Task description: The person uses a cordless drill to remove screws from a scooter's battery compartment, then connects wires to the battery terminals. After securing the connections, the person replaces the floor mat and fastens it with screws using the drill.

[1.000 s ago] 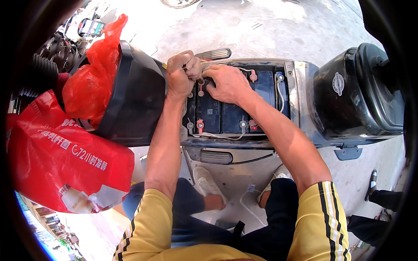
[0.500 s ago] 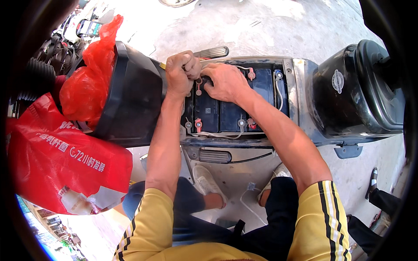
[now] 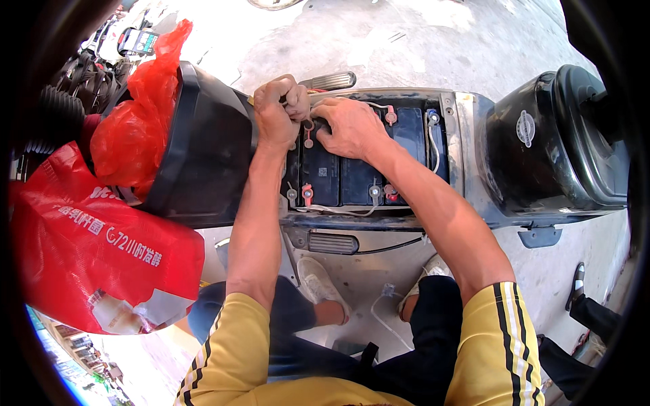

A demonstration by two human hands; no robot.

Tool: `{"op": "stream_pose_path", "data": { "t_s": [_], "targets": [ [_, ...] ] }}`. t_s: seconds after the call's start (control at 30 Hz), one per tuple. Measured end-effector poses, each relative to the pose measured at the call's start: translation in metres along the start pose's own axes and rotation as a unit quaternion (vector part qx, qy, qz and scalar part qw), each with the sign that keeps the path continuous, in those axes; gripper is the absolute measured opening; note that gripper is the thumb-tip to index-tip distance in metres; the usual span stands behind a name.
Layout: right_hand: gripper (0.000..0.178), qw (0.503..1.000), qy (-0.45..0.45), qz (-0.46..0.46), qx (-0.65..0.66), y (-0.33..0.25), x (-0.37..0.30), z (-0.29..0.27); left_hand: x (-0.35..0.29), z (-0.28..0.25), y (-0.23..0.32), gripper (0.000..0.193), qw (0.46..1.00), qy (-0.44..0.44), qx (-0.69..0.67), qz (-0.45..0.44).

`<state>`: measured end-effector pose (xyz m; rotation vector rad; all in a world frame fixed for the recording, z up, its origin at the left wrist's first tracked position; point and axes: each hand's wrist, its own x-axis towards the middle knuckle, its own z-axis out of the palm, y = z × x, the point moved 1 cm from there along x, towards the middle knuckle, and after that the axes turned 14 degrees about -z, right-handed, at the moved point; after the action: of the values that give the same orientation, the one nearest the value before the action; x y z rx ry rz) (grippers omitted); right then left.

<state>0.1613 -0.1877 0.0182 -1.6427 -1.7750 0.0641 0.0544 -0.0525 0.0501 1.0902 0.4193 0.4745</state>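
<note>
Several dark batteries (image 3: 320, 166) sit side by side in the open compartment of an electric scooter. At the compartment's far left corner my left hand (image 3: 279, 111) is closed in a fist, and what it grips is hidden. Right beside it my right hand (image 3: 352, 128) bends over the batteries' far edge, thumb and fingers curled together; I cannot make out what is between them. A red terminal cover (image 3: 309, 139) dangles just below the hands. Along the near edge, a grey wire (image 3: 352, 213) runs to a bolted terminal (image 3: 375, 192), and a red-capped terminal (image 3: 307, 195) stands to its left.
A black storage box (image 3: 210, 149) is on the left, with a red plastic bag (image 3: 139, 128) and a large red printed bag (image 3: 112, 250) against it. The black scooter seat-end housing (image 3: 525, 145) rises on the right. Footrests (image 3: 333, 243) stick out nearby; another person's legs (image 3: 589, 314) show at right.
Both hands stay at the same corner in nearly the same grip. My left fist has risen very slightly, and the whole view has shifted a little.
</note>
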Motion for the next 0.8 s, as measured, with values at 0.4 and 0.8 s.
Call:
{"op": "stream_pose_path", "data": {
  "t_s": [0.4, 0.8],
  "targets": [
    [0.034, 0.999, -0.027, 0.03, 0.007, -0.004, 0.002, -0.004, -0.021, 0.039, -0.013, 0.024, 0.971, 0.216, 0.053, 0.087],
    [0.032, 1.0, -0.001, 0.01, 0.004, 0.003, -0.001, 0.001, -0.024, 0.046, -0.009, 0.02, 0.961, 0.213, 0.108, 0.141]
  ]
}}
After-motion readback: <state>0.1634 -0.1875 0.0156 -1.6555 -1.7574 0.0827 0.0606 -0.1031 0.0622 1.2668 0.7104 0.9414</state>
